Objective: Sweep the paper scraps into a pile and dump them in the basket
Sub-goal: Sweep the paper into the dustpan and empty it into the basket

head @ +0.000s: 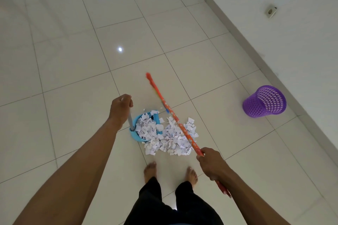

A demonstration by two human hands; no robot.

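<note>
Left hand (121, 109): fingers curled round the top of a grey handle (130, 120), which ran down to a blue dustpan (134, 135) on the floor (73, 60).

Right hand (212, 164): closed round a red patterned broom (175, 117) near its upper end, a short length of stick showing behind the fist. The stick slanted forward and left across the scraps; its far end was blurred.

Scraps (172, 138): white paper in one heap, the left part inside the dustpan, the rest spread on the tiles just to its right, ahead of two bare feet (150, 171).

Basket (264, 101): purple, perforated, on the floor to the right near the foot of the wall (274, 23), well apart from the heap.

Socket (271, 11): low on the wall.

Writing: faint marks on some scraps, too small to read; the pattern on the broom was not legible.
</note>
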